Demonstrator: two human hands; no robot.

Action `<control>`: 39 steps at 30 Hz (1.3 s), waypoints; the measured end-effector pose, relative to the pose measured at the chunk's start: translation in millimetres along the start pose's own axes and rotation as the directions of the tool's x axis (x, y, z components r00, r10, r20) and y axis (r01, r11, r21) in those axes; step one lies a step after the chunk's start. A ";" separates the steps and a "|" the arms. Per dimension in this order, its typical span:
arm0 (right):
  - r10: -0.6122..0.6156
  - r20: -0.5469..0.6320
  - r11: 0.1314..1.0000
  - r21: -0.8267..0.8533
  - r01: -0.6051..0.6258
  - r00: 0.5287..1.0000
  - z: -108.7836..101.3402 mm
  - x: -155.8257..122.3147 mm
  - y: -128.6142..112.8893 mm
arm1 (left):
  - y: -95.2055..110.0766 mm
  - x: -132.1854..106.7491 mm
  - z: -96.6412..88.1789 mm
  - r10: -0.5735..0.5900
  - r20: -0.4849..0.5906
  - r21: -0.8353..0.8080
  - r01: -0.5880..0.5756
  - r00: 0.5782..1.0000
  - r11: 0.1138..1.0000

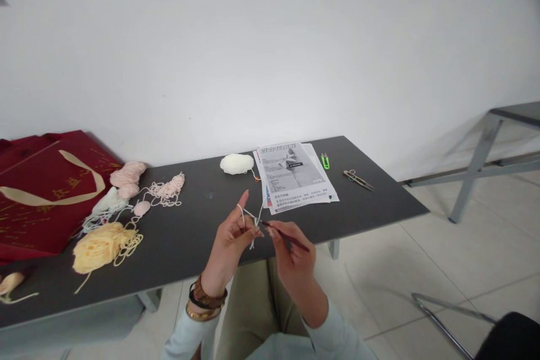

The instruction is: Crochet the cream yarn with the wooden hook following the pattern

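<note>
Above my lap, at the table's front edge, both hands are close together. White yarn [248, 213] loops over the raised index finger of my left hand [231, 239], whose thumb and other fingers pinch a short bit of the yarn, with a tail hanging below. Between the thumb and fingers of my right hand [294, 253] is a dark red crochet hook [292, 239], its tip at the yarn by the left fingertips. Whether the tip sits inside a loop is too small to tell. A white ball of yarn [237, 163] lies farther back on the table.
Printed sheets [291, 174] lie in a stack behind my hands. To their right are green thread snips [324, 161] and scissors [358, 180]. Yellow yarn [101, 247], pink yarn [127, 174] and a red bag [46, 197] occupy the left side. The wall runs along the table's back.
</note>
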State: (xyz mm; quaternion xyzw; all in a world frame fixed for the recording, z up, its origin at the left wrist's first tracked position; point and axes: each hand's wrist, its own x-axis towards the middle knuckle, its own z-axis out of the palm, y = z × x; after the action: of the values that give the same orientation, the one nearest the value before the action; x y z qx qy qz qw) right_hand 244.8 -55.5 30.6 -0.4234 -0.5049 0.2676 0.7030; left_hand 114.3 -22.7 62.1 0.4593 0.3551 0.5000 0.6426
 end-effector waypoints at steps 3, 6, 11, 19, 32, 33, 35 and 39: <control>-0.306 0.220 0.915 -0.200 0.349 0.926 -4.7 -4.2 -3.8 | 2.9 -2.7 5.9 -0.008 -0.024 -0.183 0.003 1.000 0.983; -0.356 0.310 0.893 -0.165 0.419 0.881 -6.1 -3.5 -3.9 | 5.0 -2.5 3.6 -0.104 0.057 -0.419 0.118 0.993 0.900; 0.139 -0.003 0.948 0.291 -0.132 0.990 4.9 -4.7 3.6 | 1.5 3.8 -3.5 -0.136 0.153 -0.543 0.198 0.979 0.816; 0.464 0.021 0.706 0.595 -0.384 0.886 0.9 4.9 -2.7 | 1.4 7.5 -2.4 -0.069 0.236 -0.574 0.196 0.969 0.795; 0.466 0.053 0.667 0.635 -0.390 0.883 -2.8 12.5 -4.1 | 2.9 7.0 -6.8 -0.061 0.278 -0.591 0.221 0.959 0.776; 0.467 0.058 0.660 0.641 -0.392 0.882 -3.4 13.4 -4.5 | 3.2 6.9 -6.8 -0.060 0.282 -0.588 0.222 0.957 0.778; 0.469 0.080 0.643 0.652 -0.402 0.880 -4.8 15.4 -5.1 | 3.3 7.0 -7.0 -0.057 0.277 -0.579 0.214 0.959 0.787; 0.503 0.146 0.578 0.676 -0.456 0.852 -7.1 17.6 -4.9 | 2.5 7.3 -7.4 -0.044 0.218 -0.511 0.152 0.975 0.846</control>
State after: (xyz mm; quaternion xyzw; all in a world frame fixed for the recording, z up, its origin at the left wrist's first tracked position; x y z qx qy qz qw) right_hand 257.3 -46.1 42.4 -0.2594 -0.2126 0.6019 0.7247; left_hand 108.6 -13.7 62.1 0.2951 0.1629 0.4961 0.8002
